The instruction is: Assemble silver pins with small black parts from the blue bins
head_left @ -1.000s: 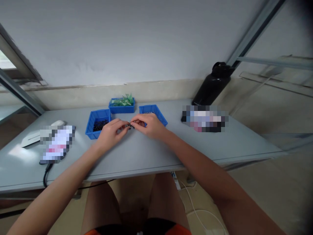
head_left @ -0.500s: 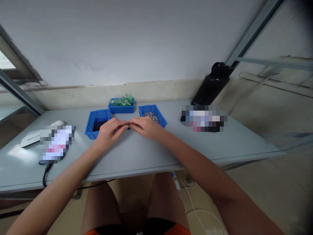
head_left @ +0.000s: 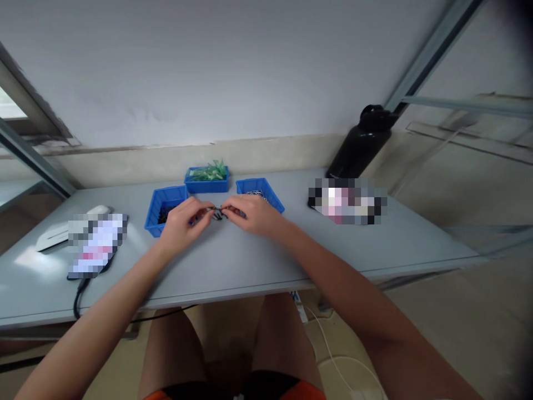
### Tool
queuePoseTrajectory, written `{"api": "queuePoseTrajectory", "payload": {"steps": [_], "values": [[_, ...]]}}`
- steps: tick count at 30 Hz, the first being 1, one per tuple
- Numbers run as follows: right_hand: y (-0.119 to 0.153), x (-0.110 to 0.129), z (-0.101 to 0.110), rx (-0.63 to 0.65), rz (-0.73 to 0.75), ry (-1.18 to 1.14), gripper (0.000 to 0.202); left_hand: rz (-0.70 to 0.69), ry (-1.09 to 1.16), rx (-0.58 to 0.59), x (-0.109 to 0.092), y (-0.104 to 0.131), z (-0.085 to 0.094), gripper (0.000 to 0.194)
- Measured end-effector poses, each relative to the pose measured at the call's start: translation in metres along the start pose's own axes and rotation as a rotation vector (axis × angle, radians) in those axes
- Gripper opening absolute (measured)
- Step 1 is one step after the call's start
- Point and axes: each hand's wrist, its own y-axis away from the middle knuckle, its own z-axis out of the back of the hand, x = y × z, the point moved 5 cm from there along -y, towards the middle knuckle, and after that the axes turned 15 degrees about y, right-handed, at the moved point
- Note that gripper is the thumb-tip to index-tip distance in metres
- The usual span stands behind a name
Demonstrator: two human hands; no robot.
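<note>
Between my fingertips is a small dark piece [head_left: 217,213], partly hidden and too small to name. My left hand [head_left: 185,222] pinches it from the left, in front of a blue bin [head_left: 152,223] of small dark parts. From the right, my right hand [head_left: 250,214] closes on it, just in front of a blue bin [head_left: 272,201] of thin metal pieces. Behind both hands, a third blue bin [head_left: 208,187] holds green strips [head_left: 210,173].
A black bottle [head_left: 360,144] stands at the back right, with a blurred-out device [head_left: 347,203] before it. At the left lie a phone [head_left: 97,247] with a black cable [head_left: 78,294] and a white object [head_left: 52,236] on the grey table [head_left: 245,272].
My fingertips have shifted slightly, and more of the small dark piece shows between and below them. Both hands remain at nearly the same spot.
</note>
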Motion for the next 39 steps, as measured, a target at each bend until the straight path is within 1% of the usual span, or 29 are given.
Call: {"api": "queuePoseTrajectory", "payload": {"steps": [4,8,10,13,15,16,19,20,22,23,25,26,28,30,31,35,37,39], "values": [[0.000,0.000,0.005,-0.039,0.001,0.023,0.022,0.037,0.009,0.105,0.003,0.001,-0.008,0.015],[0.002,0.005,0.000,-0.035,0.043,0.058,0.023,0.085,0.020,0.200,0.004,0.003,-0.015,0.017],[0.002,0.006,-0.002,-0.029,0.054,0.062,0.022,0.099,0.015,0.218,0.005,0.004,-0.017,0.018],[0.001,0.003,-0.002,-0.027,0.027,0.033,0.023,0.089,-0.011,0.198,0.007,0.003,-0.014,0.019],[0.001,-0.004,-0.002,-0.024,-0.023,0.006,0.025,0.066,-0.057,0.149,0.010,0.000,-0.005,0.020],[0.000,-0.008,-0.002,-0.022,-0.053,-0.002,0.026,0.055,-0.098,0.111,0.013,-0.001,0.002,0.020],[-0.001,-0.019,-0.005,-0.014,-0.111,0.029,0.028,0.083,-0.288,-0.065,0.028,-0.004,0.036,0.019],[-0.002,-0.019,-0.007,-0.004,-0.104,0.064,0.027,0.115,-0.368,-0.127,0.034,-0.003,0.049,0.019],[-0.004,-0.014,-0.014,0.024,-0.063,0.165,0.026,0.201,-0.507,-0.202,0.048,-0.001,0.071,0.018],[-0.006,-0.009,-0.019,0.050,-0.032,0.225,0.026,0.247,-0.547,-0.207,0.054,0.001,0.078,0.018],[-0.009,0.003,-0.032,0.129,0.048,0.341,0.028,0.365,-0.590,-0.129,0.066,0.005,0.083,0.024],[-0.011,0.009,-0.040,0.177,0.070,0.397,0.027,0.425,-0.602,-0.104,0.070,0.007,0.083,0.026],[-0.013,0.014,-0.055,0.269,0.059,0.502,0.025,0.512,-0.588,-0.050,0.075,0.009,0.076,0.031],[-0.014,0.016,-0.067,0.357,0.038,0.569,0.027,0.525,-0.534,-0.001,0.075,0.009,0.065,0.033],[-0.015,0.015,-0.071,0.376,0.025,0.586,0.028,0.497,-0.492,0.013,0.073,0.009,0.059,0.032],[-0.022,0.014,-0.080,0.400,-0.022,0.599,0.031,0.284,-0.300,0.109,0.058,0.005,0.032,0.032],[-0.025,0.015,-0.081,0.412,-0.044,0.599,0.031,0.243,-0.275,0.182,0.050,0.004,0.022,0.035],[-0.026,0.015,-0.081,0.412,-0.067,0.600,0.032,0.239,-0.262,0.260,0.045,0.005,0.014,0.036]]}}
